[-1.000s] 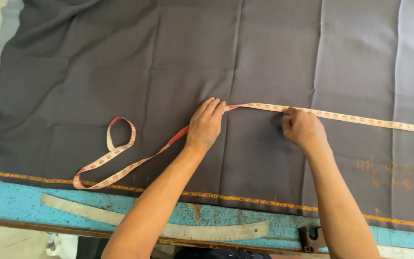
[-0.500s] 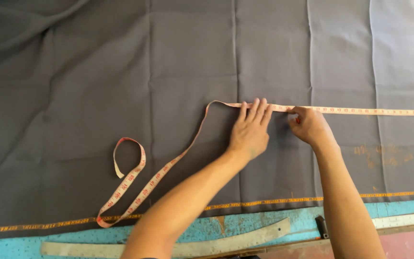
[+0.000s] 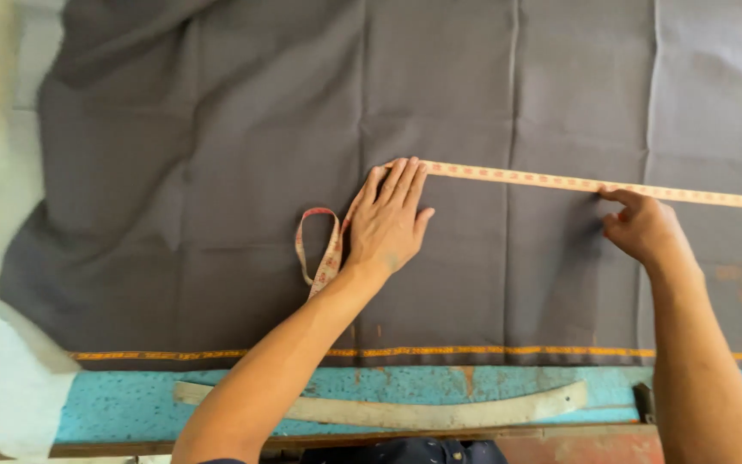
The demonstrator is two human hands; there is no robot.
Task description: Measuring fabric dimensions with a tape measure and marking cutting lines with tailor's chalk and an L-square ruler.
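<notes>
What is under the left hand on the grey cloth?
The left hand lies flat on the tape measure, pinning it to the grey cloth. The tape's stretch beneath the palm is covered; a loop emerges beside the wrist.

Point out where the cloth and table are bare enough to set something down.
Bare: the grey cloth above the measuring tape, and its left part beside the tape's loop. Also cloth between the left hand and right hand. Crowded: the blue table edge, mostly taken by the curved ruler.
</notes>
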